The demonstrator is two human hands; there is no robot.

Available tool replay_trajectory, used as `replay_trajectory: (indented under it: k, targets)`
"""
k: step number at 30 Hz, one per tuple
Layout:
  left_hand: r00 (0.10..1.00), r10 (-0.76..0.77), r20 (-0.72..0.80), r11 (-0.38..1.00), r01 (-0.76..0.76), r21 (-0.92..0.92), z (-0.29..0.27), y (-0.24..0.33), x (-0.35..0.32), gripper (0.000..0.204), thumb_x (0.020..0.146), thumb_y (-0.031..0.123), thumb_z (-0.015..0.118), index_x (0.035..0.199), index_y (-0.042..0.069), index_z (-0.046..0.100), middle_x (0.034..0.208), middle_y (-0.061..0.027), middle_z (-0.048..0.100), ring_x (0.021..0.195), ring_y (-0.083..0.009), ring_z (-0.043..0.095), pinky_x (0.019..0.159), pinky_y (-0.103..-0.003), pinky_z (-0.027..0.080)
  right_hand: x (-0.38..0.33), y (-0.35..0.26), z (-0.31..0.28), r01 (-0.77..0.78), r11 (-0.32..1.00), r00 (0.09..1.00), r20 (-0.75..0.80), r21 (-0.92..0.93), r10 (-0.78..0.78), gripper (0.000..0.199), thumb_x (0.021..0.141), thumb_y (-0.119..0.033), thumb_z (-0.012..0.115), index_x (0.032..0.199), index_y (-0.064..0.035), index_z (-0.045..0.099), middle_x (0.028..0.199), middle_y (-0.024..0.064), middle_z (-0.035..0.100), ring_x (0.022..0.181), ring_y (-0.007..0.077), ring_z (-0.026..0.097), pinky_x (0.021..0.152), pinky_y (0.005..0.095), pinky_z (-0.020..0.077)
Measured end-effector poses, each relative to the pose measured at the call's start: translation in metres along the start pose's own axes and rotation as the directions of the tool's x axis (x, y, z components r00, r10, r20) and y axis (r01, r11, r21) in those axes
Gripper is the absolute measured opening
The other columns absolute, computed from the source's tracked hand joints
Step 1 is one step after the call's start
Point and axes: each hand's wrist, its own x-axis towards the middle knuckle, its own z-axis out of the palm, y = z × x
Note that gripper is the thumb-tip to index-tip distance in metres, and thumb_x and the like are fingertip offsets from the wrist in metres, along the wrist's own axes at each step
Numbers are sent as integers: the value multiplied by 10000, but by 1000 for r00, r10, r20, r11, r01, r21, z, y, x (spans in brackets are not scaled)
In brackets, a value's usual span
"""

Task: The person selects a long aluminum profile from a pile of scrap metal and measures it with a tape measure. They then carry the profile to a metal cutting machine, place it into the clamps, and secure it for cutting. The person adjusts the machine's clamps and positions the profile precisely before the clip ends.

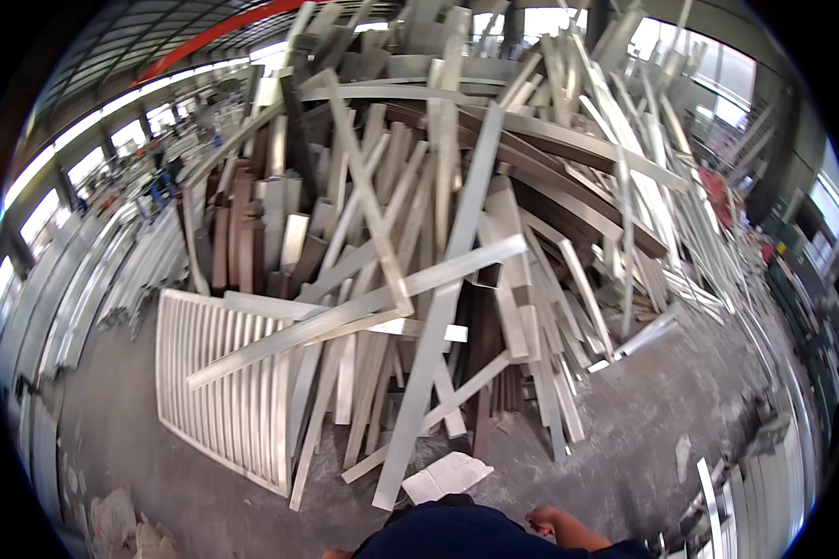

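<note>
Scrap is filling my view: a tall heap of pale metal profiles [438,242] is leaning and crossing over itself on the concrete floor [643,419]. One long flat bar [443,307] is slanting from the top of the heap down to the floor, ending just ahead of me beside a white flat sheet [447,475]. A slatted white panel [219,382] is lying tilted against the heap's left side, with another long bar [354,312] crossing over it. Dark brown profiles [238,233] are standing among the pale ones. My right hand [543,520] is showing at the lower edge, close to my dark clothing, touching nothing I can see; I cannot tell whether it is open or clenched. Only a sliver of my left hand [336,554] is peeking in, its grip unreadable too.
</note>
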Motion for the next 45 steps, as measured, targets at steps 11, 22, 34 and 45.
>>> replay_trajectory:
  k: [11,22,34,45]
  targets:
    - [995,94,-13,996,-94,8,-20,32,-2,406,873,382,666,1086,38,708,902,-115,708,825,-217,669,725,-350,522,-13,-6,-3,52,991,996,-71,-120,-61,291,894,-328,583,774,-64,616,567,44,532,450,162,481,478,373,448]
    - [834,535,132,832,-495,-249,-14,186,-7,362,897,272,674,1145,9,666,842,-65,696,721,-144,637,688,-301,515,-155,-23,-23,479,872,741,-484,-103,-465,522,831,-284,627,1301,-58,591,951,127,697,782,223,676,751,357,536]
    - [316,784,535,449,-883,-135,207,544,-226,353,922,246,662,1202,34,626,993,-97,702,906,-178,654,808,-334,513,-218,20,-179,861,489,434,-296,-141,-851,551,856,-261,657,1351,-70,510,882,169,672,803,327,657,754,400,517]
    - [181,623,761,320,-947,-37,374,724,-307,264,867,273,716,938,33,633,793,-71,653,739,-130,607,676,-307,490,-245,162,-341,806,589,504,-453,-59,-735,578,828,-267,654,1341,-51,499,970,208,665,888,382,644,792,431,512]
